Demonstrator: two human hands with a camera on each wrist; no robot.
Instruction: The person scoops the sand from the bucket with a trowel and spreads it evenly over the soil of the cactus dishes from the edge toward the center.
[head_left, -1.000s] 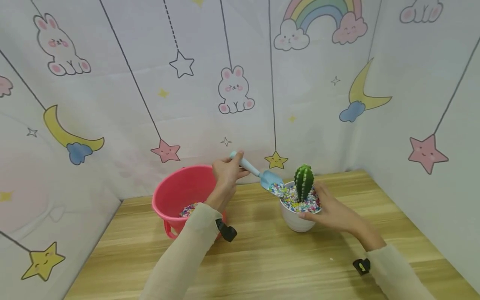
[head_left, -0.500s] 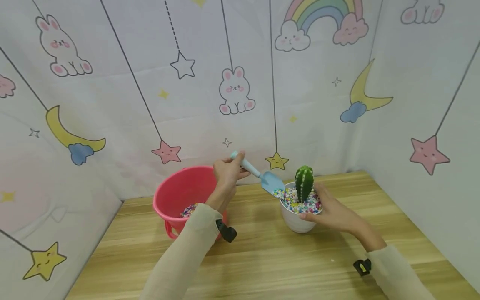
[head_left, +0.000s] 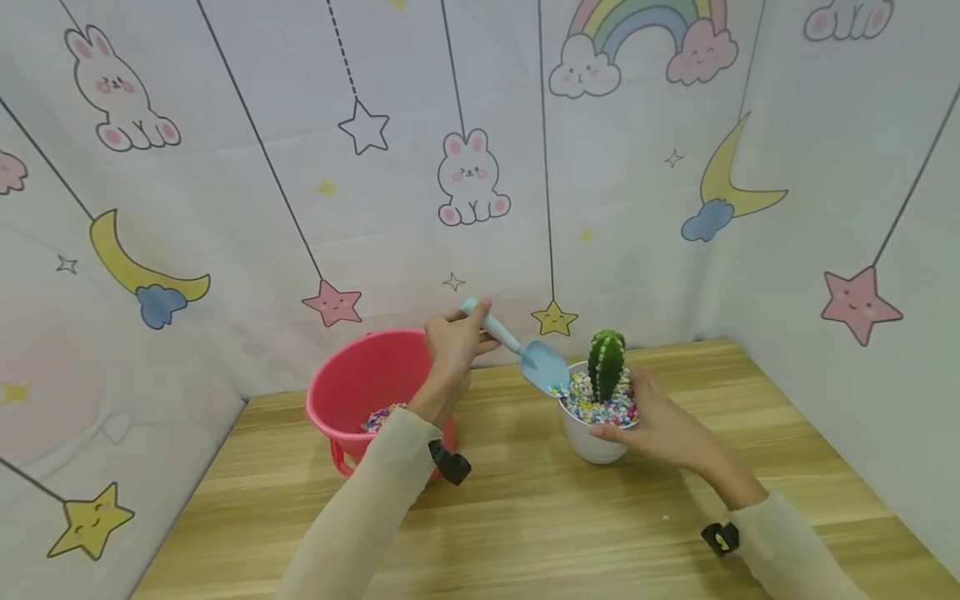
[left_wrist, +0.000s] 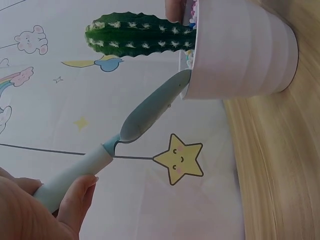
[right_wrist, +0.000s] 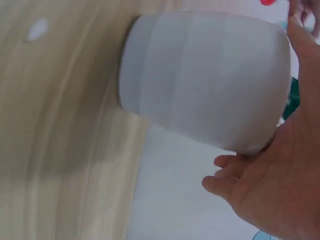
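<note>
My left hand [head_left: 453, 346] grips the pale blue handle of a small toy trowel [head_left: 544, 367]. The trowel slants down to the right, and its tip meets the rim of a white ribbed flowerpot [head_left: 596, 447]. A few beads cling near that tip. Inside the pot, a green cactus [head_left: 606, 367] stands upright among multicoloured beads [head_left: 581, 400]. My right hand [head_left: 667, 429] holds the pot by its right side, thumb at the front and fingers at the far rim. In the left wrist view the trowel's underside [left_wrist: 155, 110] shows; the beads are mostly hidden there.
A red bucket [head_left: 326, 404] with more beads [head_left: 381, 417] at its bottom stands to the left, partly behind my left forearm. A printed cloth backdrop [head_left: 397, 250] rises behind the wooden table [head_left: 517, 517]. One small white speck [head_left: 665, 517] lies on the tabletop.
Beads have slid off the trowel into the pot; the blade held a heap a second ago and now has only a few at its tip. Both hands keep their holds.
</note>
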